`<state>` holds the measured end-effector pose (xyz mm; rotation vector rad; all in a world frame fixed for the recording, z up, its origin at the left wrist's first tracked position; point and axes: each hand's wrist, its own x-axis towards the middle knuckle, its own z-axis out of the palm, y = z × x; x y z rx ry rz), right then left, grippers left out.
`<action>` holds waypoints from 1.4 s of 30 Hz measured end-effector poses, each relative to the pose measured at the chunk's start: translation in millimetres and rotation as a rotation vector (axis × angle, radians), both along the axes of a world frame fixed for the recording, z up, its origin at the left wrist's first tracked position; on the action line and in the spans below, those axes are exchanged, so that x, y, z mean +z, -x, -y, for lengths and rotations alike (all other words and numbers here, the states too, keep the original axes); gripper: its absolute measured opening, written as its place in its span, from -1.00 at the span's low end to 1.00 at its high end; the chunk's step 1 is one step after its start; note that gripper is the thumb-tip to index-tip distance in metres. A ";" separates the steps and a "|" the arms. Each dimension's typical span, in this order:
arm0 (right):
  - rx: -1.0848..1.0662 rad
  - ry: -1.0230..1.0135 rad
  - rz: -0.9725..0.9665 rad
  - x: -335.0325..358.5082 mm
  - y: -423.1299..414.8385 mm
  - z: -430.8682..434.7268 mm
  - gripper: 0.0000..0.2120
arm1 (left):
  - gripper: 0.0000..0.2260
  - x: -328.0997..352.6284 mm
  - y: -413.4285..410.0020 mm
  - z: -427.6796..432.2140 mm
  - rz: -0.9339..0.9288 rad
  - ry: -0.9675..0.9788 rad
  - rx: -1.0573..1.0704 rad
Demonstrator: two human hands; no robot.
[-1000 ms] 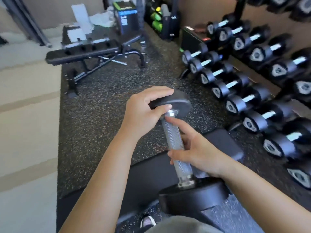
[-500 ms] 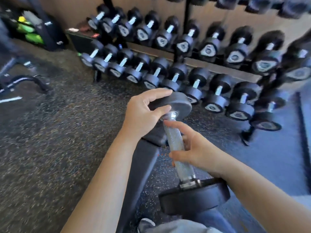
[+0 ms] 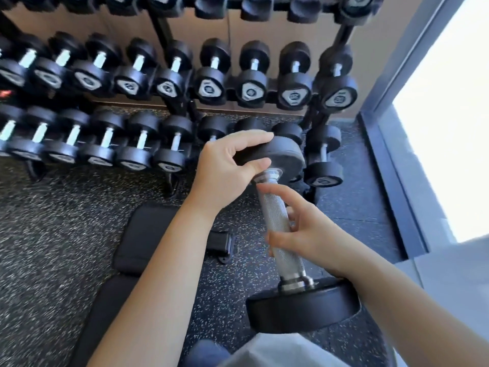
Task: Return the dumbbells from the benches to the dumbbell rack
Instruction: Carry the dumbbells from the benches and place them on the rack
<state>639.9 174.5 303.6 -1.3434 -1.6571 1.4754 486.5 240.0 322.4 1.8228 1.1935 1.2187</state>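
before dumbbell rack (image 3: 169,102): dumbbell (image 3: 280,229) off worktop, unracked; left hand (image 3: 225,170) fingers clamped on upper head, right hand (image 3: 307,234) fingers curled round handle.

Speckled black rubber floor (image 3: 66,213) fills the lower view. A tan wall (image 3: 264,33) runs along twelve o'clock. At three o'clock, a bright window (image 3: 449,115) in a dark frame (image 3: 389,181) floods daylight in.

Premises: a gym. Tiered dumbbell rack (image 3: 169,107) stands beyond the hands; speckled rubber floor (image 3: 53,221) and padded bench (image 3: 148,234) lie below them.
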 end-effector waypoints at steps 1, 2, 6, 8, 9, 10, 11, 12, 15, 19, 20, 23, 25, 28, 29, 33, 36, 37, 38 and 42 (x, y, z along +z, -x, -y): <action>-0.013 0.001 0.003 -1.1 -9.6 -8.4 -0.35 | -0.66 -0.1 -10.6 -9.9 -0.001 -0.001 -0.006; -0.027 0.007 -0.001 -2.3 -18.5 -16.2 -0.35 | -0.66 -0.2 -20.7 -19.3 -0.003 0.003 -0.013; -0.105 0.014 -0.024 -5.1 -47.7 -48.3 -0.36 | -0.65 -0.3 -54.6 -59.2 -0.003 0.029 -0.071; -0.128 0.003 -0.030 -5.6 -58.4 -67.4 -0.36 | -0.64 0.2 -66.9 -82.4 -0.002 0.028 -0.100; -0.140 -0.005 -0.036 -6.3 -63.0 -78.3 -0.36 | -0.64 0.3 -71.9 -94.7 -0.001 0.024 -0.112; -0.150 -0.010 -0.040 -6.6 -67.1 -89.6 -0.36 | -0.63 0.0 -76.5 -107.7 -0.001 0.020 -0.123; -0.163 -0.010 -0.041 -7.0 -70.8 -101.6 -0.36 | -0.64 -0.4 -80.8 -121.3 -0.004 0.020 -0.133; -0.175 -0.007 -0.046 -7.6 -73.8 -114.0 -0.37 | -0.65 -1.4 -84.7 -135.7 -0.005 0.021 -0.142; -0.232 0.003 -0.064 -10.2 -80.4 -156.2 -0.37 | -0.65 -3.5 -95.8 -184.0 -0.001 0.022 -0.181; -0.318 -0.013 -0.041 -6.3 -84.4 -222.5 -0.35 | -0.65 0.2 -106.7 -258.6 0.016 0.034 -0.246; -0.331 -0.021 -0.030 -4.0 -84.9 -240.9 -0.36 | -0.65 2.7 -108.4 -278.3 0.025 0.041 -0.261; -0.359 -0.045 0.005 1.0 -86.2 -289.3 -0.38 | -0.65 9.0 -112.5 -330.5 0.042 0.052 -0.306; -0.381 -0.042 -0.020 4.5 -87.9 -316.1 -0.38 | -0.68 11.0 -115.9 -360.9 0.042 0.048 -0.325; -0.401 -0.026 -0.032 5.8 -93.2 -351.9 -0.38 | -0.69 12.8 -123.2 -400.7 0.039 0.054 -0.352; -0.403 -0.029 -0.024 5.1 -95.3 -362.8 -0.38 | -0.69 12.4 -124.9 -412.1 0.043 0.059 -0.355; -0.411 -0.037 0.005 2.1 -105.4 -403.2 -0.38 | -0.68 4.7 -134.9 -452.5 0.086 0.091 -0.366; -0.410 -0.008 0.006 -2.1 -116.6 -433.5 -0.39 | -0.67 -3.6 -146.5 -483.5 0.092 0.112 -0.370; -0.411 -0.002 0.003 -3.7 -121.0 -445.0 -0.39 | -0.67 -6.5 -150.7 -494.8 0.087 0.116 -0.367; -0.409 -0.002 0.012 -5.8 -125.4 -457.4 -0.39 | -0.67 -9.3 -155.4 -506.4 0.081 0.115 -0.360; -0.390 -0.001 0.017 -11.9 -147.6 -511.4 -0.40 | -0.65 -14.6 -176.9 -557.6 0.059 0.088 -0.336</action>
